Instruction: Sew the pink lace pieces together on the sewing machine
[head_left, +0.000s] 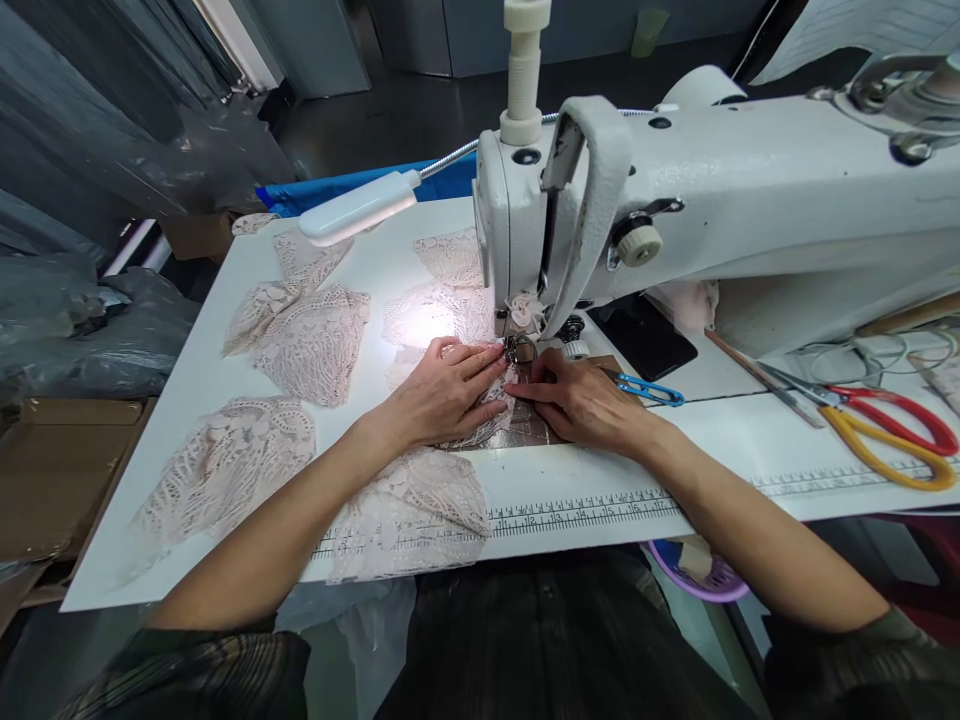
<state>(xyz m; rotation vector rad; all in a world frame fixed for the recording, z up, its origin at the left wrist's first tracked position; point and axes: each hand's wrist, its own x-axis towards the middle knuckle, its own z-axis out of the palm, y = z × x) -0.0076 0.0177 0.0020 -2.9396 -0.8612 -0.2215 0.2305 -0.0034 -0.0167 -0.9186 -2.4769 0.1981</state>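
A white sewing machine (517, 220) stands over the table, its needle and presser foot (517, 348) coming down between my hands. My left hand (450, 392) lies flat with fingers stretched across a piece of pale pink lace (487, 428), just left of the foot. From the right, my right hand (581, 400) pinches the edge of that lace close to the foot with thumb and forefinger. More lace (420, 500) trails toward the table's front edge below my left hand. The stitch line itself is hidden.
Lace pieces (311, 340) lie on the left of the white table (352, 425). Blue thread snips (651, 390), a black phone (645, 335) and scissors (885, 425) lie to the right. A lamp (360, 208) hangs above the lace. A purple basket (705, 580) sits below the front edge.
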